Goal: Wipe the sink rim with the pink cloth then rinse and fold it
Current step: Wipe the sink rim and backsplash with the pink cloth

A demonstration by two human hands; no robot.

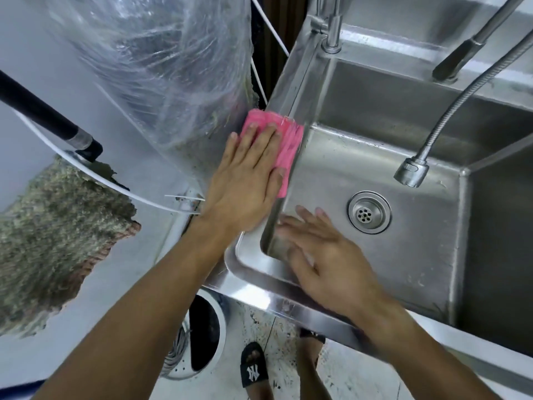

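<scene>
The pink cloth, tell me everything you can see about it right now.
The pink cloth looks like soft, fuzzy fabric, bright pink, bunched or folded into a thick pad with loose threads at its top edge. It lies on the left rim of the steel sink, its right edge hanging slightly over the basin side. The left hand presses flat on it with straight fingers, covering its lower left part. The right hand does not touch it.

Left hand (245, 180) presses pink cloth (284, 140) flat on sink rim (291, 90); right hand (326, 252), blurred, hovers at five o'clock.
</scene>
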